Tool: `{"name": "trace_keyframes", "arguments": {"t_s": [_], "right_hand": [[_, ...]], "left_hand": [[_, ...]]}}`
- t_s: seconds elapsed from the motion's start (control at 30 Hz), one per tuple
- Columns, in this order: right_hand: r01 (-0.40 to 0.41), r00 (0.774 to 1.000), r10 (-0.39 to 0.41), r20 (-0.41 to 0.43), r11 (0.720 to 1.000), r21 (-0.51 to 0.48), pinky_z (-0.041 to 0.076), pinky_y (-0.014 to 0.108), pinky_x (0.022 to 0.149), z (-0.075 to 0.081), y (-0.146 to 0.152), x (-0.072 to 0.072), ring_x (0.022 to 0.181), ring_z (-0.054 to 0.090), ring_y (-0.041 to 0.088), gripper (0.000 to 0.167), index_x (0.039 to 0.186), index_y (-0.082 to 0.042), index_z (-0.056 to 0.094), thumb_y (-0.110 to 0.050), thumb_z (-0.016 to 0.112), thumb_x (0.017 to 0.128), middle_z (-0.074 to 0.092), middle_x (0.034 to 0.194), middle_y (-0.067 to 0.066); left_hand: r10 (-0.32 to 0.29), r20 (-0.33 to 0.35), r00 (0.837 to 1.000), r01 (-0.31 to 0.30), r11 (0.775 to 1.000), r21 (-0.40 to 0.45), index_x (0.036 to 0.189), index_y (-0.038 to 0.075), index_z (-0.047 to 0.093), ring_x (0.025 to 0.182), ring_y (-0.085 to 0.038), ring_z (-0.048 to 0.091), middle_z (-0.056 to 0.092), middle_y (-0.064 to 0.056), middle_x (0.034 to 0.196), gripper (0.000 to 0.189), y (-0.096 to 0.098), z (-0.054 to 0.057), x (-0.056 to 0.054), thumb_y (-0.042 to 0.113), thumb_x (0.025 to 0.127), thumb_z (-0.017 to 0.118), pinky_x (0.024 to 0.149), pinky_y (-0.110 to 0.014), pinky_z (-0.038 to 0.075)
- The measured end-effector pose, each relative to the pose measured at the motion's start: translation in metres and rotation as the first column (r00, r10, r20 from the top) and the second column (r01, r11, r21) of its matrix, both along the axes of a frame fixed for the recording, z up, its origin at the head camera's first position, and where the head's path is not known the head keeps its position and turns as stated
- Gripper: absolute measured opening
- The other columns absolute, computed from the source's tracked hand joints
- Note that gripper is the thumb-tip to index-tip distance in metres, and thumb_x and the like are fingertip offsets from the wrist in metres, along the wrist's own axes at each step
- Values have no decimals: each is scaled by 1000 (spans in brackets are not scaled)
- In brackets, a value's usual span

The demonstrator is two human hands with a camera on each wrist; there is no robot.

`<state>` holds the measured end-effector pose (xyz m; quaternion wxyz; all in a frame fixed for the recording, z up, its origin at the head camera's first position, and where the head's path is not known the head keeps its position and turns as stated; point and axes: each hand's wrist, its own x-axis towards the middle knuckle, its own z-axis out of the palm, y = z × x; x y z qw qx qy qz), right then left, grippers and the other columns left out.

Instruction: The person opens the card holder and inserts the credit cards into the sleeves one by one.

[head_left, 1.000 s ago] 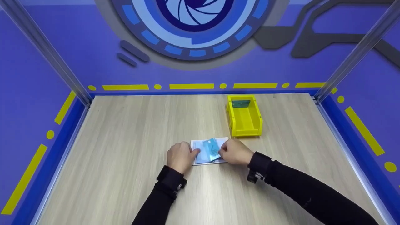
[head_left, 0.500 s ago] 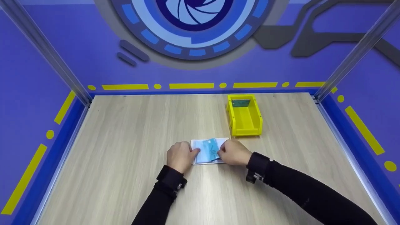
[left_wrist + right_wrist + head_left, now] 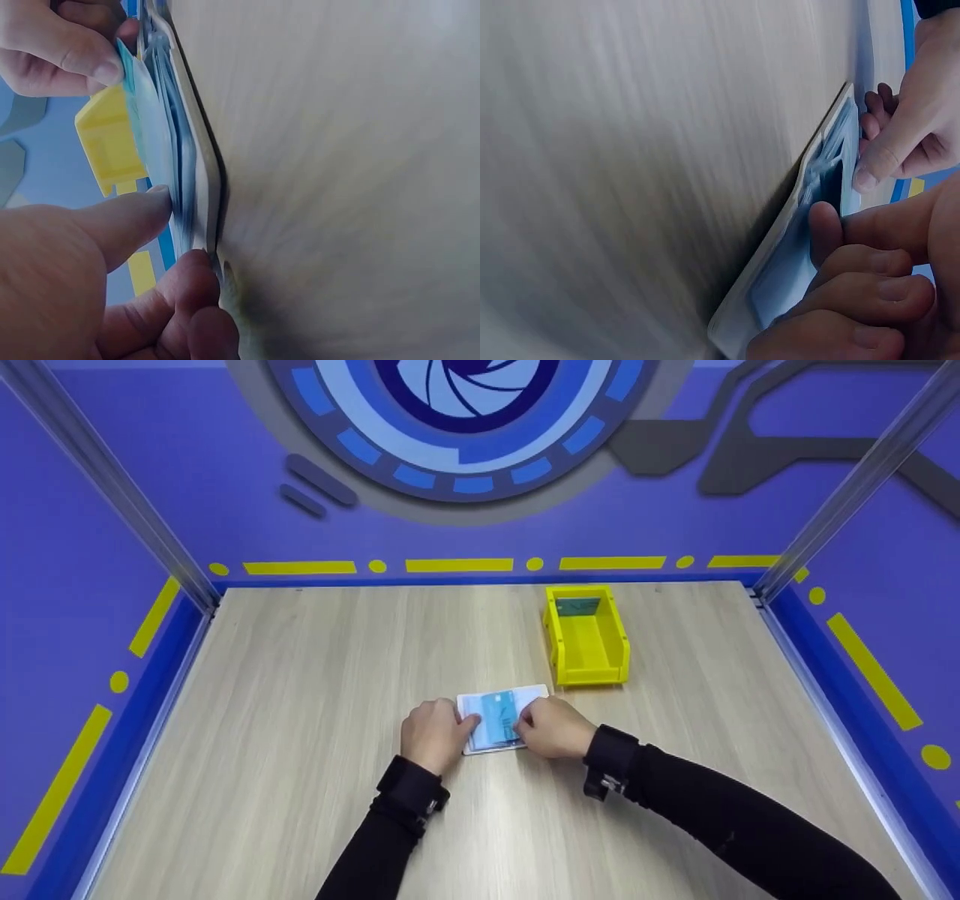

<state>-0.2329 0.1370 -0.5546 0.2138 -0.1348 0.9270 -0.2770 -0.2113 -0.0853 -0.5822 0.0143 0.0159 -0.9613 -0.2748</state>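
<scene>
A pale, flat card holder (image 3: pixel 478 741) with clear plastic leaves lies open on the wooden table. My left hand (image 3: pixel 433 735) grips its left edge, thumb on top of the leaves and fingers underneath at the cover's edge. Over the leaves lies a teal card (image 3: pixel 498 717), nearly square to the holder. My right hand (image 3: pixel 555 726) pinches its right side between thumb and curled forefinger. In the left wrist view the stack of leaves (image 3: pixel 169 142) stands slightly fanned above the cover. The right hand hides part of the holder's right end.
A yellow bin (image 3: pixel 589 677) stands behind and right of the holder, with a dark green card (image 3: pixel 577 607) against its back inside wall. The wooden table (image 3: pixel 315 675) is bounded by blue panels (image 3: pixel 112 547) and metal posts (image 3: pixel 832 487).
The teal card has shifted left and turned from a slant to nearly straight. My right hand has moved slightly left with it, while the left hand keeps its place on the holder.
</scene>
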Motion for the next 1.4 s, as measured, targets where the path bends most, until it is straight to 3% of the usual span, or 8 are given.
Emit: {"name": "trace_keyframes", "arguments": {"t_s": [0.2,0.47,0.67,0.8,1.03,1.4], "right_hand": [[-31,1000,30,6,999,17,41,31,60,-1,-6,0,62,50,15,30,83,-11,74,-24,65,109,55,69,-4],[38,997,-39,67,999,19,44,31,65,4,-5,-3,70,55,16,29,86,-13,77,-29,68,108,60,73,-2],[11,1000,-11,24,1000,6,41,29,63,3,-5,-4,66,52,14,30,80,-13,76,-26,71,106,57,68,-5],[15,1000,-15,-18,1000,6,44,30,68,2,-6,-4,74,57,15,25,85,-11,80,-24,72,105,65,76,-3],[73,997,-72,-13,997,21,54,38,88,2,-9,-6,95,65,20,21,104,-7,84,-23,71,106,78,105,7],[63,997,-64,-47,998,-16,54,43,95,0,-12,-7,97,65,20,18,103,-9,85,-20,71,105,79,106,7]], "left_hand": [[-9,-3,1000,9,1000,0,66,16,65,57,-14,49,57,7,64,45,-1,1,1,44,95,85,53,-32,34],[0,6,1000,0,1000,-4,67,17,64,59,-16,53,60,4,66,45,-7,7,-1,45,96,84,56,-34,38],[-4,13,1000,5,1000,-18,66,18,64,59,-15,52,60,5,66,45,-8,6,-2,44,97,84,56,-34,37],[-2,10,1000,2,1000,-23,64,18,63,59,-15,51,59,5,66,45,-7,5,-1,43,97,84,55,-34,37],[-8,-1,1000,8,1000,-22,68,16,67,59,-16,55,63,2,67,41,-5,6,-1,41,97,84,56,-35,40],[-14,-8,1000,14,999,-30,65,18,60,59,-15,50,57,4,66,46,-5,5,-1,40,97,84,56,-35,37]]}}
